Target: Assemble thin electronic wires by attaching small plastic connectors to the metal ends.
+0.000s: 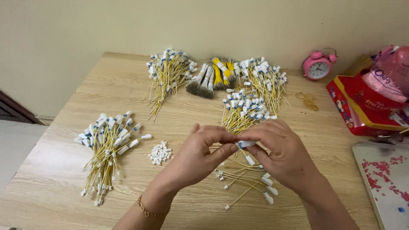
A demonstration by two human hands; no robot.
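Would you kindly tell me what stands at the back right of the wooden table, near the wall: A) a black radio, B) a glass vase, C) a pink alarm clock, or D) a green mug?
C: a pink alarm clock with twin bells stands by the wall, beside the red box.

Hands meet at centre of surface [64, 170]: left hand [198, 155] at 9 o'clock of right hand [283, 153], connector [246, 144] between fingertips. Loose wires [245, 179] on surface under hands. Small pile of plugs [159, 152] at 9 o'clock of left hand; wire bundle [106, 149] beyond it, same direction. At 12 o'clock: three more wire heaps [168, 74], tied wire rolls [213, 79] between them. Clock [318, 66] at 1 o'clock by wall; box [362, 106] at 2 o'clock; mat [383, 179] at 3 o'clock.
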